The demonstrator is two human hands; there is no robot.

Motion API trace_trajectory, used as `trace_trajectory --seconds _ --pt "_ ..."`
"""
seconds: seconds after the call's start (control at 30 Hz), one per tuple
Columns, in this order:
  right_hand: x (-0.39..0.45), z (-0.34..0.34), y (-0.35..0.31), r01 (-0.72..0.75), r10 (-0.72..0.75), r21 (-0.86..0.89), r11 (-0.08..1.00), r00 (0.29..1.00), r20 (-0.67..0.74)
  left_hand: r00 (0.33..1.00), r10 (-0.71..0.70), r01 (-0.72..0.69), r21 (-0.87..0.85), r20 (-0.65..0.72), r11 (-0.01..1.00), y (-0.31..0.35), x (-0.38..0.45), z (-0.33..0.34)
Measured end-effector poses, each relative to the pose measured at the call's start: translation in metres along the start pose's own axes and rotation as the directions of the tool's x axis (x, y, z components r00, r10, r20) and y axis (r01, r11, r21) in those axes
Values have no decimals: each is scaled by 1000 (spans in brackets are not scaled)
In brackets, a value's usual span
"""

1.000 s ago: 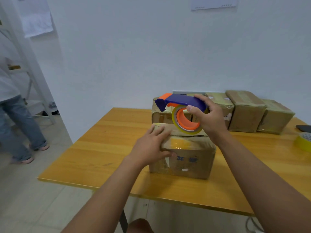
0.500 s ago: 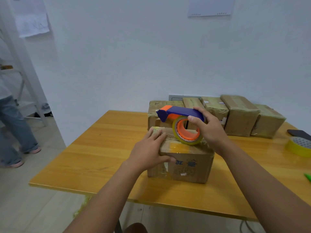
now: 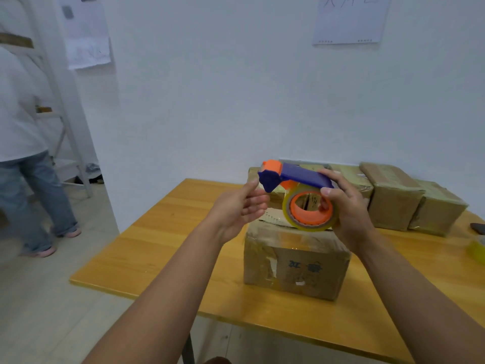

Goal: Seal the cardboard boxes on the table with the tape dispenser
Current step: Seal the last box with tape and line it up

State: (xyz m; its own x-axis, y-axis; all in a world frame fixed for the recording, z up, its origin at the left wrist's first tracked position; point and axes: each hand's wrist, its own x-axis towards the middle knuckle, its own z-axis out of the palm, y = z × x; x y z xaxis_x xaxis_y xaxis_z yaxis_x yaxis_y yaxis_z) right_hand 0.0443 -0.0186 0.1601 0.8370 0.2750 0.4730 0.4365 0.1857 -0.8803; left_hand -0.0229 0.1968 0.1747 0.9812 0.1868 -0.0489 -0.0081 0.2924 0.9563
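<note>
A taped cardboard box (image 3: 296, 261) with blue print on its front stands on the wooden table (image 3: 162, 248), close to me. Just above its top I hold a blue and orange tape dispenser (image 3: 296, 179) with a yellowish tape roll (image 3: 309, 214). My right hand (image 3: 346, 208) grips the dispenser's handle and roll from the right. My left hand (image 3: 241, 206) hovers at the dispenser's orange front end, fingers apart, off the box. Whether a fingertip touches the tape end is not clear.
A row of taped cardboard boxes (image 3: 393, 195) lines the wall at the back right. A yellow tape roll (image 3: 477, 249) and a dark object (image 3: 479, 228) lie at the right edge. A person (image 3: 29, 158) stands on the floor at far left, beside a white ladder.
My left hand has lifted off the box top and now hovers by the dispenser's front end. The dispenser has risen a little above the box. The person at left has stepped closer.
</note>
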Motion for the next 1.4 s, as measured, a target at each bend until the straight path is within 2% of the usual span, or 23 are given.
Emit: trace_trajectory --seconds 0.1,0.3,0.47,0.53,0.6,0.73,0.93,1.13,1.4 --pt "-2 1 1 -12 12 10 1000 1000 -1 1000 4 -3 -124 11 992 -4 1 -5" --pt "-5 -2 3 -20 20 -10 1000 1000 18 998 -51 58 -251 34 966 -8 2 -9" --pt "-5 -5 5 -31 32 -15 999 999 32 982 -173 188 -254 81 949 -10 3 -7" --pt "-5 -5 5 -34 34 -16 999 999 33 980 -170 191 -251 105 949 -10 2 -6" --pt "-6 -7 5 -34 35 -15 999 999 39 990 -110 126 -199 92 972 -10 2 -6" --pt "-6 -11 5 -42 44 -30 999 997 65 998 31 -32 24 51 999 -15 1 -7" --pt "-3 -13 1 -34 46 -103 994 993 110 997 49 -47 -37 64 998 -15 1 -8" --pt "2 -17 -12 13 28 -273 962 989 148 990 134 -140 180 48 974 -13 5 -17" --pt "16 -24 -27 12 59 -418 908 986 157 991 131 -133 226 25 965 -18 15 -31"
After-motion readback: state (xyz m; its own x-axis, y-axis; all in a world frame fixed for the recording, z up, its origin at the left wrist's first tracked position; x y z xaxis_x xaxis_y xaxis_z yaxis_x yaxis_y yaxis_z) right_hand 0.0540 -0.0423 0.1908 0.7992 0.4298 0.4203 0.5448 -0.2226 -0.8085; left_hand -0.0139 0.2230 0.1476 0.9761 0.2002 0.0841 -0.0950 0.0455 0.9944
